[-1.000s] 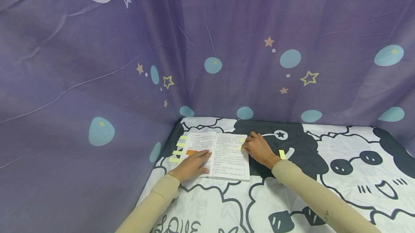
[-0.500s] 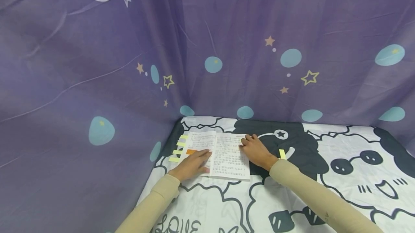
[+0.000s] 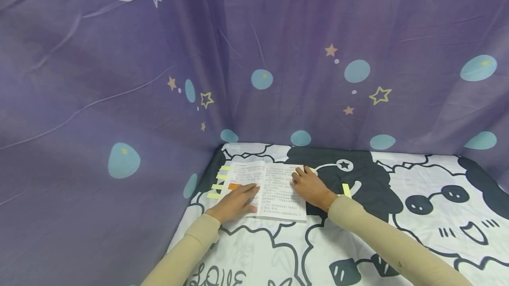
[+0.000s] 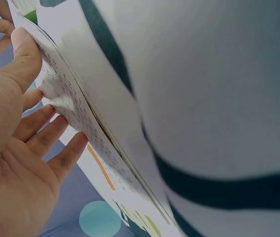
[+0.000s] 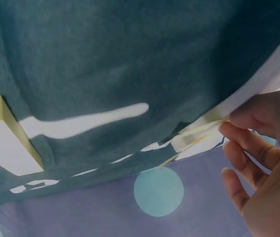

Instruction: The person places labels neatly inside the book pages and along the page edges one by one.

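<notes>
An open book (image 3: 280,197) with printed pages lies on the patterned cloth. My left hand (image 3: 235,203) rests on its left page with the fingers spread, beside an orange sticky tab (image 3: 233,186). At the upper right edge of the right page is my right hand (image 3: 312,187), its fingers bent. In the right wrist view, its thumb and index finger pinch the end of a yellow sticky tab (image 5: 201,128) at the page edge. Another pale yellow strip (image 5: 172,159) sticks out close by. The fingers partly hide where the pinched tab meets the page.
Several yellow tabs (image 3: 214,196) project from the book's left edge. A yellow pad of sticky notes (image 3: 346,189) stands right of the book, beyond the right hand. The black-and-white cloth (image 3: 258,250) meets a purple curtain (image 3: 278,113) at the back and left.
My right hand has shifted slightly left and down along the page edge. A yellow tab end now shows to the right of its fingers. The left hand stays put.
</notes>
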The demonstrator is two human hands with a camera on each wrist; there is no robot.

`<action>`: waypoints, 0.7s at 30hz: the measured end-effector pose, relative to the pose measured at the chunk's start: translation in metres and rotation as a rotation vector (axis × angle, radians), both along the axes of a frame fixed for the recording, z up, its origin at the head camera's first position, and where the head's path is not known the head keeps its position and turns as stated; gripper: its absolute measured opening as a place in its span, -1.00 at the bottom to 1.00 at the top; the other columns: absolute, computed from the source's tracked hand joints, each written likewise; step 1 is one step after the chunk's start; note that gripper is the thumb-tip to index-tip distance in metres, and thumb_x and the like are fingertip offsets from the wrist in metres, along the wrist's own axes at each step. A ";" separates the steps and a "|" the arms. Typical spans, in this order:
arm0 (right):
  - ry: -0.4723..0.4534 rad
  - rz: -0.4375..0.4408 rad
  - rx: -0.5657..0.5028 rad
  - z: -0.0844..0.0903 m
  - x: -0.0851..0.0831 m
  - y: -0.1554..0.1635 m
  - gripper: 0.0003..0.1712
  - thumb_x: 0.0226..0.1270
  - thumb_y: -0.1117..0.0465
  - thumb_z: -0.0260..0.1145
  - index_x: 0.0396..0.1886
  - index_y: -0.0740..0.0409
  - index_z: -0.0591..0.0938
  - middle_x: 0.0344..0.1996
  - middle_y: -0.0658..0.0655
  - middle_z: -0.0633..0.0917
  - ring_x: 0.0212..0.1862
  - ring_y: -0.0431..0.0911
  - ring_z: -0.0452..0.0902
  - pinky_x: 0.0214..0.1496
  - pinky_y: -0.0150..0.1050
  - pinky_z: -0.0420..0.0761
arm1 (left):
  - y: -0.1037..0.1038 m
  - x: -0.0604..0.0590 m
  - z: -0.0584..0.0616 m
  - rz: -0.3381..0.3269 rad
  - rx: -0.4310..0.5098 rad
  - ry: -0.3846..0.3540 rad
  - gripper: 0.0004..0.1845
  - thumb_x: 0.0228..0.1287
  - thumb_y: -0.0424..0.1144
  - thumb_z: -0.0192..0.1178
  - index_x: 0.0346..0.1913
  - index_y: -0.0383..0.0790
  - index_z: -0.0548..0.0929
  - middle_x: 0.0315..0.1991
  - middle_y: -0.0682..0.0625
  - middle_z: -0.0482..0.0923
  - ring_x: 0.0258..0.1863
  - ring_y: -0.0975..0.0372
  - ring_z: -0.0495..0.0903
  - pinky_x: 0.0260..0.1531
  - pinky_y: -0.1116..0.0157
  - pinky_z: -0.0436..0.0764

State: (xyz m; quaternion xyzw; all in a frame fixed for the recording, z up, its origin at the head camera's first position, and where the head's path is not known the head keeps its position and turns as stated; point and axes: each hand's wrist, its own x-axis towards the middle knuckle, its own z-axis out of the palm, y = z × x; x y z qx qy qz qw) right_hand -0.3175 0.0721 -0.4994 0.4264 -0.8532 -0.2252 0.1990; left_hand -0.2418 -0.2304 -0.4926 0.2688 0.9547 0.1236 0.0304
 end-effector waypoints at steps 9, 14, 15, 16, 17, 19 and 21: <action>-0.052 -0.005 -0.090 0.002 -0.005 0.013 -0.73 0.41 0.24 0.40 0.07 0.08 0.79 -0.12 0.11 0.67 -0.04 0.04 0.43 0.01 0.00 0.50 | 0.002 0.001 0.000 0.001 0.010 -0.006 -0.19 0.41 0.07 0.25 0.56 -0.28 0.30 0.58 -0.19 0.19 0.55 -0.02 0.19 0.50 0.03 0.27; -0.101 0.015 -0.201 -0.001 -0.006 0.024 -0.64 0.38 0.26 0.42 0.15 0.00 0.77 -0.13 0.14 0.69 -0.08 0.06 0.44 -0.04 0.04 0.52 | 0.002 0.002 0.002 0.004 0.009 0.001 -0.19 0.40 0.06 0.27 0.55 -0.29 0.31 0.57 -0.20 0.20 0.54 -0.02 0.20 0.49 0.02 0.29; -0.108 0.018 -0.215 -0.002 -0.005 0.026 -0.63 0.37 0.27 0.42 0.16 -0.02 0.77 -0.14 0.14 0.68 -0.09 0.06 0.44 -0.05 0.04 0.52 | 0.002 0.002 0.003 0.004 0.013 0.001 -0.19 0.40 0.05 0.27 0.55 -0.30 0.31 0.57 -0.20 0.20 0.54 -0.03 0.21 0.49 0.01 0.29; -0.117 0.020 -0.227 -0.002 -0.005 0.028 -0.63 0.38 0.26 0.41 0.16 -0.03 0.77 -0.15 0.14 0.68 -0.10 0.06 0.43 -0.06 0.04 0.51 | 0.003 0.002 0.003 0.005 0.015 -0.001 -0.19 0.40 0.05 0.27 0.55 -0.30 0.31 0.57 -0.21 0.20 0.54 -0.03 0.21 0.49 0.01 0.29; -0.126 0.021 -0.235 -0.002 -0.005 0.029 -0.62 0.39 0.27 0.40 0.17 -0.05 0.77 -0.15 0.13 0.67 -0.10 0.05 0.43 -0.06 0.03 0.51 | 0.003 0.002 0.003 0.007 0.015 -0.003 -0.19 0.40 0.06 0.27 0.55 -0.29 0.31 0.57 -0.20 0.20 0.54 -0.03 0.20 0.50 0.02 0.28; -0.144 0.020 -0.251 -0.003 -0.004 0.032 -0.63 0.41 0.27 0.38 0.17 -0.06 0.77 -0.16 0.13 0.66 -0.10 0.05 0.43 -0.05 0.04 0.51 | 0.003 0.002 0.003 0.007 0.014 -0.004 -0.19 0.40 0.06 0.27 0.55 -0.29 0.31 0.57 -0.20 0.20 0.54 -0.02 0.20 0.50 0.02 0.28; -0.157 0.017 -0.265 -0.003 -0.002 0.035 -0.64 0.42 0.27 0.36 0.15 -0.06 0.78 -0.16 0.12 0.66 -0.08 0.05 0.44 -0.02 0.04 0.51 | 0.003 0.003 0.002 0.009 0.016 -0.007 -0.19 0.40 0.05 0.27 0.55 -0.29 0.31 0.57 -0.20 0.20 0.54 -0.02 0.20 0.50 0.02 0.28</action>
